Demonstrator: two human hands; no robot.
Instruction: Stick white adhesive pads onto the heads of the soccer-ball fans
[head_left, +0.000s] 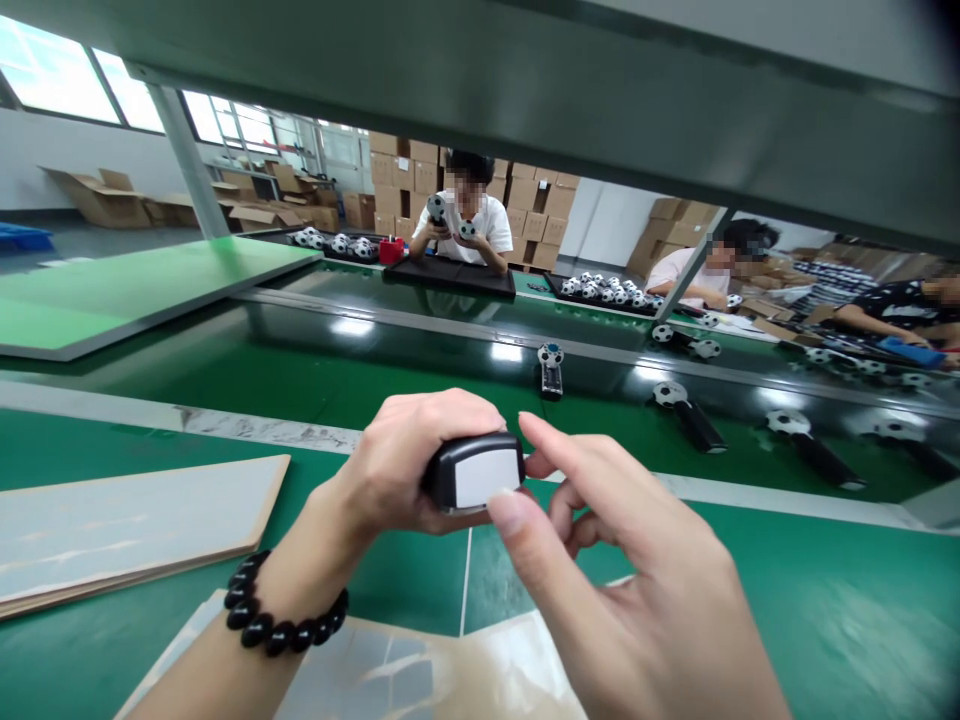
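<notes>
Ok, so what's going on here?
A person's left hand grips a small black case with a white label, and their right hand has its fingertips at the case's edge. Beyond, black handles topped with little soccer balls lie on a green conveyor belt. Across it, a co-worker holds up two soccer-ball pieces.
</notes>
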